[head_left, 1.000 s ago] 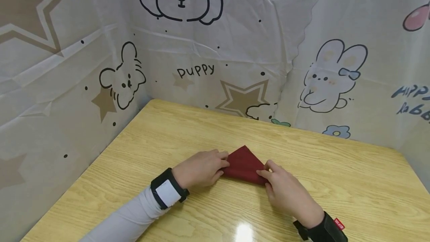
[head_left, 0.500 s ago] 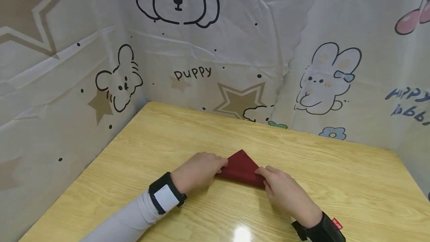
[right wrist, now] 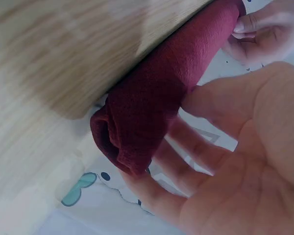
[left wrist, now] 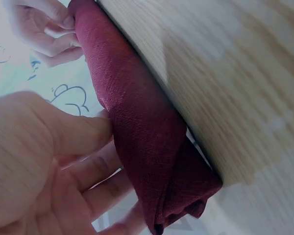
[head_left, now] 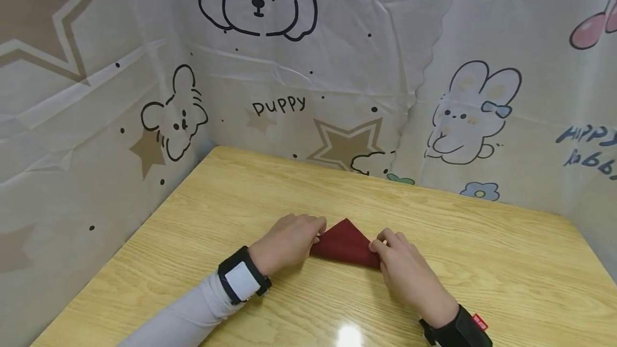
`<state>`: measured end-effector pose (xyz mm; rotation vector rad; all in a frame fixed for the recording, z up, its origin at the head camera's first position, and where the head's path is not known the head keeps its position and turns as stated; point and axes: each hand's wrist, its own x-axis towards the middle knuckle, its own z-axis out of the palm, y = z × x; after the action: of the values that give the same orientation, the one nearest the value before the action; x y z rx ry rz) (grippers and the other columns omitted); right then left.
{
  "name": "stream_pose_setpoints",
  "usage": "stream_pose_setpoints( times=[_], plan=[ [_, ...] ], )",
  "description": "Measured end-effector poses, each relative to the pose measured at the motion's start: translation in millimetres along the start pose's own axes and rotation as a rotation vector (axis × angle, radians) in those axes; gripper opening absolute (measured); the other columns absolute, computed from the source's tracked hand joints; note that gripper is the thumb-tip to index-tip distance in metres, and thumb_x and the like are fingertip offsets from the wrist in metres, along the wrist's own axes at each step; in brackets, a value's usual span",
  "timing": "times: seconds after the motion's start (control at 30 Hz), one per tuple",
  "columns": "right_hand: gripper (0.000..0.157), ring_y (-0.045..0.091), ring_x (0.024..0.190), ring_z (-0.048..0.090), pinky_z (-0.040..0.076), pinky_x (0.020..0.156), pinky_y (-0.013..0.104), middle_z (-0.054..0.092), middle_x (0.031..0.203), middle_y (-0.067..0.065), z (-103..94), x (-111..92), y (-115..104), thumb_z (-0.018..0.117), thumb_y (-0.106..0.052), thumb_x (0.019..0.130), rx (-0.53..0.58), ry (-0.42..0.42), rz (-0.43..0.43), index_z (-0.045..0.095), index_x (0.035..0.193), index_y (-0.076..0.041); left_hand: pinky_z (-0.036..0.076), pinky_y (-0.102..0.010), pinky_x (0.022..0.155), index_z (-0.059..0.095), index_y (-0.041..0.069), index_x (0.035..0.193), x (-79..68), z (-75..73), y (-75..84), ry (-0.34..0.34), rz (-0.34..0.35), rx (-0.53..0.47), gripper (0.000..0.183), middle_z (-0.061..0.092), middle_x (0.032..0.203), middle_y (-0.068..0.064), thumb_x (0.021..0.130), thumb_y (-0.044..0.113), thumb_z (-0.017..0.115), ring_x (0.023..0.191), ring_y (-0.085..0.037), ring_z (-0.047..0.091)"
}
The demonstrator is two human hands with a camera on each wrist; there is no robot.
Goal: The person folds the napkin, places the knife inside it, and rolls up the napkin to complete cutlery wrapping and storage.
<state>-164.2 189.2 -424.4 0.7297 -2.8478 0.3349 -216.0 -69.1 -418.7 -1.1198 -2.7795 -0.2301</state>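
Observation:
A dark red cloth napkin (head_left: 346, 245) lies on the wooden table, its near edge rolled into a thick band and its far corner a flat triangle pointing away from me. My left hand (head_left: 289, 240) pinches the left end of the roll. At the right end, my right hand (head_left: 409, 272) pinches the cloth between thumb and fingers. In the left wrist view the rolled napkin (left wrist: 137, 88) shows a folded, layered end beyond the left thumb. The right wrist view shows the opposite end of the napkin (right wrist: 147, 103) with an open, spiralled fold near the right fingers.
The wooden table (head_left: 231, 191) stretches out around the cloth. Behind and to the left it meets a pale curtain (head_left: 337, 58) printed with cartoon animals and stars. Black straps sit on both wrists, the left one (head_left: 243, 274) over a grey sleeve.
The napkin's far corner has drawn nearer to the roll, so less of the triangle shows. Both hands have shifted their fingers slightly at the ends. The camera view has moved a little.

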Motion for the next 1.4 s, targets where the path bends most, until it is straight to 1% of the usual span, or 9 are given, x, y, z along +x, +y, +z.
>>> stream_pose_setpoints(
  times=[0.07,0.13,0.3,0.53,0.67,0.87,0.97,1.17,1.4],
  plan=[
    [0.021,0.024,0.095,0.052,0.045,0.071,0.038,0.058,0.108,0.005,0.7,-1.1,0.2,0.071,0.001,0.088,-0.044,0.029,-0.007,0.075,0.106,-0.008,0.048,-0.032,0.064,0.064,0.016,0.092,0.9,2.2,0.5,0.043,-0.007,0.019,0.008,0.067,0.081,0.005,0.095,0.01,0.069,0.076,-0.013,0.064],
    [0.025,0.024,0.098,0.048,0.041,0.072,0.038,0.056,0.111,0.004,1.4,-2.3,0.1,0.075,-0.004,0.085,-0.06,0.02,0.001,0.075,0.11,-0.007,0.046,-0.032,0.065,0.064,0.018,0.09,1.5,3.1,2.0,0.06,-0.012,0.056,0.009,0.066,0.082,0.006,0.096,0.013,0.068,0.077,-0.014,0.061],
    [0.036,0.024,0.1,0.046,0.041,0.077,0.042,0.054,0.11,0.003,4.0,-2.1,0.1,0.081,-0.013,0.084,-0.099,-0.029,0.009,0.073,0.118,-0.004,0.043,-0.028,0.067,0.073,0.015,0.094,2.1,3.0,5.1,0.06,0.004,0.115,0.005,0.061,0.087,0.001,0.095,0.013,0.068,0.081,-0.017,0.051],
    [0.034,0.021,0.09,0.052,0.044,0.073,0.039,0.059,0.096,0.001,6.5,-0.1,1.7,0.083,-0.007,0.08,-0.09,0.045,-0.017,0.072,0.112,-0.007,0.04,-0.024,0.062,0.074,0.011,0.093,-1.3,-0.1,5.2,0.004,0.013,0.043,0.01,0.054,0.087,0.002,0.093,0.02,0.071,0.078,-0.013,0.045],
    [0.034,0.021,0.086,0.055,0.046,0.07,0.039,0.061,0.092,0.002,6.6,-0.4,1.9,0.083,-0.004,0.077,-0.102,0.076,-0.038,0.069,0.108,-0.007,0.044,-0.025,0.063,0.075,0.011,0.094,-1.2,-1.2,5.1,-0.015,0.019,0.053,0.015,0.057,0.086,0.002,0.091,0.025,0.075,0.077,-0.013,0.05],
    [0.035,0.019,0.083,0.058,0.05,0.069,0.036,0.063,0.089,0.002,5.3,-1.1,0.6,0.088,-0.007,0.075,-0.089,-0.018,-0.006,0.07,0.104,-0.009,0.049,-0.028,0.07,0.072,0.013,0.104,1.5,1.7,5.7,-0.087,0.041,0.048,0.028,0.067,0.088,0.003,0.083,0.028,0.084,0.078,-0.009,0.059],
    [0.033,0.017,0.083,0.061,0.053,0.069,0.033,0.063,0.088,0.0,3.0,-1.6,-0.9,0.089,-0.009,0.076,-0.062,-0.059,0.026,0.071,0.103,-0.01,0.048,-0.026,0.067,0.072,0.014,0.103,1.2,2.8,7.5,-0.103,0.048,0.027,0.025,0.065,0.086,0.004,0.084,0.026,0.083,0.074,-0.007,0.057],
    [0.03,0.012,0.081,0.061,0.052,0.068,0.031,0.061,0.09,-0.003,-1.3,-0.6,-2.1,0.088,-0.011,0.078,-0.022,-0.074,0.048,0.074,0.104,-0.011,0.046,-0.025,0.065,0.075,0.013,0.101,-0.4,0.2,9.5,-0.095,0.041,-0.004,0.02,0.056,0.085,0.005,0.085,0.024,0.082,0.071,-0.007,0.054],
    [0.029,0.009,0.073,0.054,0.048,0.065,0.028,0.057,0.087,-0.004,-2.6,0.0,0.3,0.085,-0.007,0.081,0.026,-0.081,0.044,0.075,0.109,-0.008,0.052,-0.027,0.072,0.066,0.009,0.111,-0.6,-0.4,4.9,-0.104,0.021,-0.128,0.028,0.07,0.098,0.0,0.09,0.022,0.079,0.079,-0.009,0.062]
  ],
)
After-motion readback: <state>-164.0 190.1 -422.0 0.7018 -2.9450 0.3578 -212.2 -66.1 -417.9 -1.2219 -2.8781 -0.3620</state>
